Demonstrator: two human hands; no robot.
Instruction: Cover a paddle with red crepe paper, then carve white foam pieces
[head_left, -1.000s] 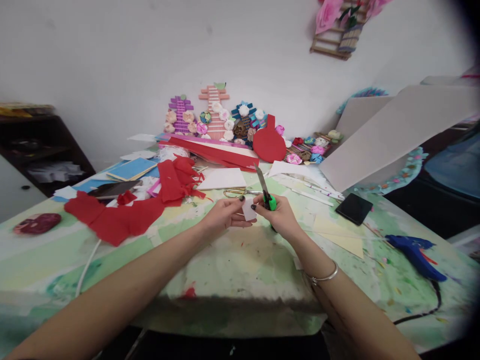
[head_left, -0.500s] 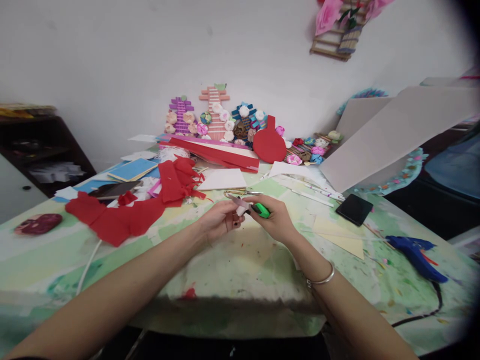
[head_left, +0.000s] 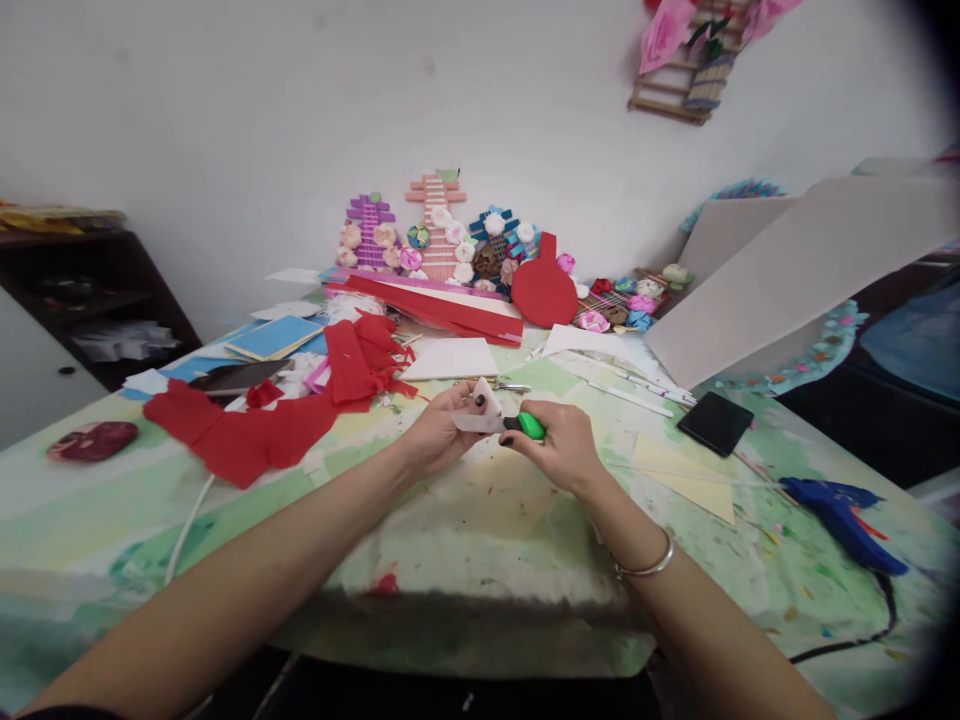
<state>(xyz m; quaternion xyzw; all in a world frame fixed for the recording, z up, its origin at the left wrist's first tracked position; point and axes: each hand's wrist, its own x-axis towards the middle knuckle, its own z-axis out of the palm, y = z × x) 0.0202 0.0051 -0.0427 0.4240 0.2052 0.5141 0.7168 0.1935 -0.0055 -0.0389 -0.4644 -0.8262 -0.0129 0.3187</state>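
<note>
Both hands closed: left hand (head_left: 439, 438) pinching white paper piece (head_left: 486, 400), right hand (head_left: 559, 450) gripping green-handled scissors (head_left: 517, 425)

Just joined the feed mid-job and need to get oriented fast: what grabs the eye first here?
At the centre of the paint-stained green table, the left hand pinches a small white paper piece while the right hand works green-handled scissors at it. Left of them sprawl torn red paper scraps; a blue glue gun lies at the right edge.
</note>
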